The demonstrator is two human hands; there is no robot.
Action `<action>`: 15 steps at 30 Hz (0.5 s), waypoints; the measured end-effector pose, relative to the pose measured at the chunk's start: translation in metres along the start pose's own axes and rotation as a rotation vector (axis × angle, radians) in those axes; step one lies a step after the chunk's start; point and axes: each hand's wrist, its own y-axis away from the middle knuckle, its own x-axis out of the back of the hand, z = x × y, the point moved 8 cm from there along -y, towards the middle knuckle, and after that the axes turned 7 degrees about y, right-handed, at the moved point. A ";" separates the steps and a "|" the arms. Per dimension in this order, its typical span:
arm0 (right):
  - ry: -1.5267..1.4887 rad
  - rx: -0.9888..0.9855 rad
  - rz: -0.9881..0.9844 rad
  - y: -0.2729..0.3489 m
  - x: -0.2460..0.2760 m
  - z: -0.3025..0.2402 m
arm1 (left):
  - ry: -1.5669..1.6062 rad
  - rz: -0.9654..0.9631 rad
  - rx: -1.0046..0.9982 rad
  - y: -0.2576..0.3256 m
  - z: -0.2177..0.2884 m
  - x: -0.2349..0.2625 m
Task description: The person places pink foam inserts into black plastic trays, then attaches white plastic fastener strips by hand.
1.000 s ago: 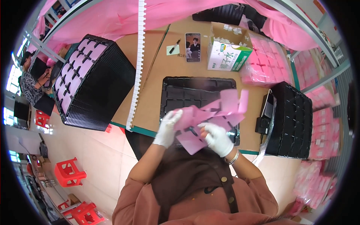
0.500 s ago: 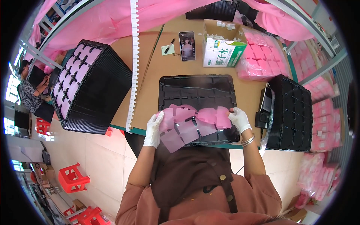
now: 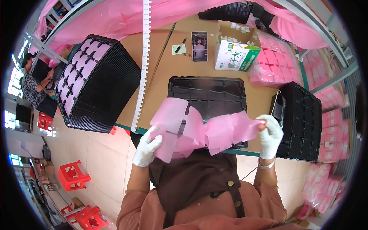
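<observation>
A thin pink foam sheet [image 3: 226, 132], slit into joined rectangular flaps, is stretched between my hands and hangs above the black compartment tray [image 3: 207, 90]. White-gloved, my left hand [image 3: 147, 147] grips its left end, where a large flap curls upward. At the other end, my right hand [image 3: 271, 136] pinches the corner between thumb and fingertips, the thumb tip bare of the glove. The sheet hides the near part of the tray and a second layer, if any, cannot be made out.
A tall stack of black trays [image 3: 105, 80] with pink sheets on top stands at left, another stack [image 3: 301, 126] at right. Behind are a phone [image 3: 199, 46], a pen [image 3: 180, 45], a carton [image 3: 235, 51] and bagged pink foam [image 3: 274, 61]. A white notched strip [image 3: 144, 65] crosses the left side.
My hands have moved apart, the right one rightward and the left one leftward and lower. The pink sheet, bunched over the tray before, is now raised and spread wider.
</observation>
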 end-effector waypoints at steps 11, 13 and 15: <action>-0.269 -0.349 -0.124 -0.049 -0.070 0.154 | -0.236 0.012 -0.109 -0.073 -0.019 -0.019; -0.184 -0.345 -0.111 -0.060 -0.086 0.189 | -0.408 0.079 -0.119 -0.096 -0.040 -0.002; -0.088 -0.347 -0.107 -0.070 -0.101 0.209 | -0.575 0.147 -0.188 -0.125 -0.069 0.026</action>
